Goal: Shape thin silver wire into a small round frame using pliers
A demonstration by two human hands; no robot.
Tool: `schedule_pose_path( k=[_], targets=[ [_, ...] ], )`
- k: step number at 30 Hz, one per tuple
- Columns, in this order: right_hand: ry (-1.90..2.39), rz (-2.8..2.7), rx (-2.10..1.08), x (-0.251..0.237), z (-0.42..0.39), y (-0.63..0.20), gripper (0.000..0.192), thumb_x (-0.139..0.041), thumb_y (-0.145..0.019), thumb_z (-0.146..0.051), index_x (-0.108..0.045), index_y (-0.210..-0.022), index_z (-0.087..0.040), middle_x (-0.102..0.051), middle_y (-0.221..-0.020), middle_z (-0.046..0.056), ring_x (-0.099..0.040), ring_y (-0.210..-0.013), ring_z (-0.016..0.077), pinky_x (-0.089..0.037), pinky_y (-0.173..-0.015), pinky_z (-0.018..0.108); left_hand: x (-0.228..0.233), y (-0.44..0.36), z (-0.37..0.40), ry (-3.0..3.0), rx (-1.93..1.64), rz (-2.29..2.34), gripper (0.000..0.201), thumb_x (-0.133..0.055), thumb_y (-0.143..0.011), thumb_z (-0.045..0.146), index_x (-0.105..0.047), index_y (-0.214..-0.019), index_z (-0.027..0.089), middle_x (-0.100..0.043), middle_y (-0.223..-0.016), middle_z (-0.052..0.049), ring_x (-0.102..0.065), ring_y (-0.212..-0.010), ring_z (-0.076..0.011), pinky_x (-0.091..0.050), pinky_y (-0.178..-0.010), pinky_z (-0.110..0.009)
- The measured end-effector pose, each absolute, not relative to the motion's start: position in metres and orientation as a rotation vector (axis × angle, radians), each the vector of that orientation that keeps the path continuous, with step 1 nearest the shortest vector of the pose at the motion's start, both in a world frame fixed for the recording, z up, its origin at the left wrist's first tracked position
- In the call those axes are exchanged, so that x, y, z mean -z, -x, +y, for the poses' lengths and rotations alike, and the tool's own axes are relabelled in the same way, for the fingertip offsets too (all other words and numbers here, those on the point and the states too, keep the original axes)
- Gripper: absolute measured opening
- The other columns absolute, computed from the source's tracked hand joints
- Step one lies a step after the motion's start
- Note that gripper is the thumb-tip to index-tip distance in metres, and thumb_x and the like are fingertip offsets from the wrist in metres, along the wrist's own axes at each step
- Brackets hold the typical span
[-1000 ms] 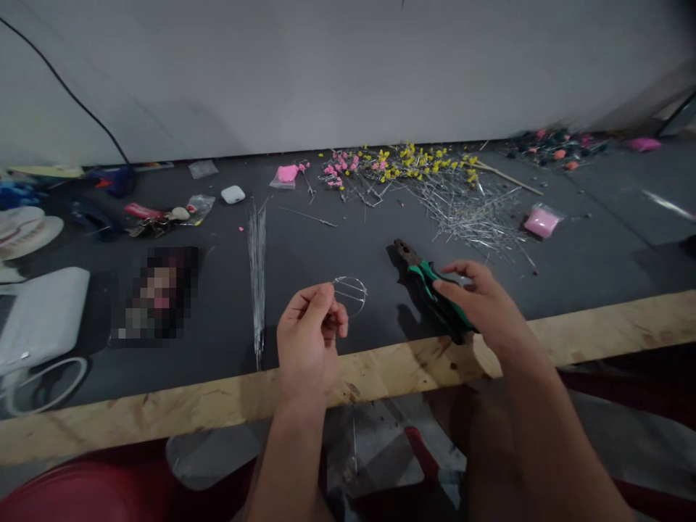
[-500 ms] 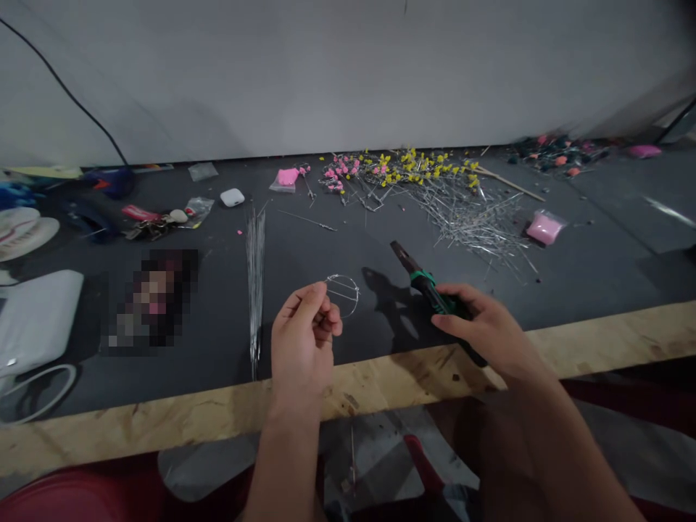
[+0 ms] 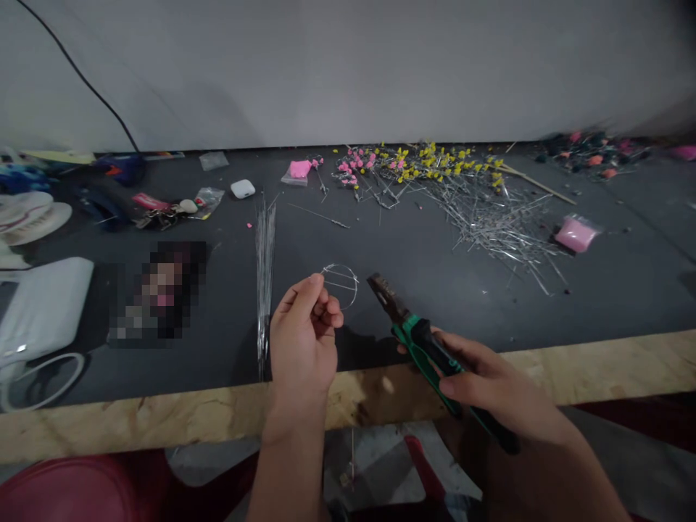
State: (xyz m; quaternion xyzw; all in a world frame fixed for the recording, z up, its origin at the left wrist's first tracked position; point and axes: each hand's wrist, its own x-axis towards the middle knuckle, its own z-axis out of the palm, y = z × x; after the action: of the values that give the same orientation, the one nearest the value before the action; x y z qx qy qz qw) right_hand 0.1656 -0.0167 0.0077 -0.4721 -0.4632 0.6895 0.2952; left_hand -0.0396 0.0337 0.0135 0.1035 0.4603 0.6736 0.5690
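Between thumb and fingertips, my left hand (image 3: 305,326) pinches a thin wire ring (image 3: 356,284) with straight wire crossing it. My right hand (image 3: 481,373) is wrapped round a pair of green-and-black pliers (image 3: 421,341). The metal jaws point up and left, a short gap to the right of the ring and apart from it. Just left of my left hand, a bundle of straight wires (image 3: 264,283) lies lengthwise on the dark table. A single twisted wire (image 3: 320,215) rests beyond the ring.
Yellow and pink beaded wire stems (image 3: 418,165) lie along the wall, with a heap of loose wires (image 3: 500,228) before them. A pink packet (image 3: 577,233) sits to the right. At left are keys (image 3: 163,210), a white earphone case (image 3: 242,189) and a white power adapter (image 3: 48,304).
The pliers have come left and nearer the wire ring, and their handles have spread apart. My left hand keeps its pinch on the ring. The view has shifted slightly.
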Motion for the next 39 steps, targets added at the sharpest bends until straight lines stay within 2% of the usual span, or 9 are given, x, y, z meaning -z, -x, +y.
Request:
schedule_pose_path(
  k=[3,8,11,14,18,23,27,33,39],
  targets=[
    [1.2,-1.308,-1.868,-0.011,-0.017,-0.163,0.026,-0.067,-0.072,-0.022,-0.071,-0.098,-0.027,-0.062,-0.114,0.002,-0.055,-0.11,0.023,-0.042,-0.094,0.031,-0.012,0.04,0.033,-0.224,-1.607,1.115,0.017,-0.078,-0.065,0.018,-0.061,-0.065,0.014,-0.053,-0.057,0.005,-0.052,-0.048,-0.0042,-0.038,-0.04,-0.013],
    [1.15,-1.376,-1.889,-0.014,-0.019,-0.156,0.035,-0.063,-0.076,-0.017,-0.067,-0.109,-0.028,-0.057,-0.125,0.001,-0.054,-0.112,0.021,-0.043,-0.093,0.029,-0.011,0.04,0.03,-0.248,-1.599,1.133,0.017,-0.077,-0.067,0.02,-0.061,-0.063,0.015,-0.054,-0.055,0.005,-0.052,-0.046,-0.0044,-0.04,-0.041,-0.013],
    [1.163,-1.407,-1.886,-0.014,-0.019,-0.152,0.034,-0.062,-0.076,-0.014,-0.067,-0.107,-0.027,-0.055,-0.126,0.002,-0.053,-0.111,0.0204,-0.043,-0.09,0.028,-0.01,0.039,0.029,-0.267,-1.603,1.14,0.017,-0.077,-0.069,0.022,-0.061,-0.064,0.016,-0.054,-0.054,0.005,-0.052,-0.046,-0.0047,-0.04,-0.041,-0.013],
    [1.179,-1.428,-1.866,-0.015,-0.02,-0.15,0.032,-0.06,-0.075,-0.014,-0.067,-0.105,-0.026,-0.056,-0.123,0.002,-0.052,-0.11,0.0208,-0.043,-0.088,0.028,-0.009,0.041,0.028,-0.279,-1.626,1.151,0.017,-0.077,-0.069,0.023,-0.061,-0.063,0.016,-0.054,-0.054,0.005,-0.053,-0.046,-0.0048,-0.04,-0.041,-0.013],
    [1.233,-1.448,-1.865,-0.016,-0.019,-0.149,0.024,-0.059,-0.074,-0.016,-0.066,-0.096,-0.023,-0.058,-0.11,0.003,-0.053,-0.105,0.0228,-0.045,-0.082,0.03,-0.01,0.044,0.028,-0.269,-1.641,1.18,0.017,-0.077,-0.068,0.022,-0.061,-0.064,0.016,-0.054,-0.053,0.005,-0.053,-0.046,-0.0051,-0.04,-0.042,-0.014],
    [1.218,-1.475,-1.882,-0.018,-0.017,-0.145,0.01,-0.058,-0.073,-0.018,-0.061,-0.082,-0.02,-0.056,-0.103,0.003,-0.053,-0.093,0.0199,-0.045,-0.077,0.029,-0.01,0.047,0.028,-0.279,-1.639,1.213,0.018,-0.077,-0.067,0.023,-0.06,-0.063,0.016,-0.054,-0.053,0.005,-0.052,-0.046,-0.0056,-0.04,-0.042,-0.015],
    [1.186,-1.481,-1.852,-0.017,-0.017,-0.143,0.014,-0.058,-0.074,-0.014,-0.061,-0.086,-0.021,-0.054,-0.104,0.003,-0.05,-0.101,0.0205,-0.041,-0.083,0.028,-0.01,0.047,0.027,-0.278,-1.638,1.2,0.017,-0.077,-0.068,0.022,-0.061,-0.064,0.016,-0.054,-0.052,0.005,-0.052,-0.045,-0.0055,-0.039,-0.041,-0.015],
    [1.211,-1.508,-1.819,-0.018,-0.018,-0.139,0.007,-0.054,-0.076,-0.014,-0.055,-0.081,-0.02,-0.052,-0.097,0.002,-0.05,-0.085,0.0167,-0.04,-0.072,0.027,-0.011,0.047,0.026,-0.28,-1.656,1.2,0.018,-0.076,-0.068,0.022,-0.06,-0.064,0.016,-0.053,-0.053,0.005,-0.052,-0.046,-0.0058,-0.038,-0.04,-0.015],
    [1.198,-1.512,-1.822,-0.018,-0.017,-0.138,0.008,-0.055,-0.075,-0.014,-0.056,-0.082,-0.02,-0.052,-0.101,0.003,-0.051,-0.09,0.0181,-0.041,-0.077,0.028,-0.013,0.046,0.026,-0.281,-1.656,1.215,0.018,-0.076,-0.068,0.022,-0.06,-0.064,0.016,-0.053,-0.052,0.005,-0.052,-0.045,-0.006,-0.038,-0.04,-0.015]
  ],
)
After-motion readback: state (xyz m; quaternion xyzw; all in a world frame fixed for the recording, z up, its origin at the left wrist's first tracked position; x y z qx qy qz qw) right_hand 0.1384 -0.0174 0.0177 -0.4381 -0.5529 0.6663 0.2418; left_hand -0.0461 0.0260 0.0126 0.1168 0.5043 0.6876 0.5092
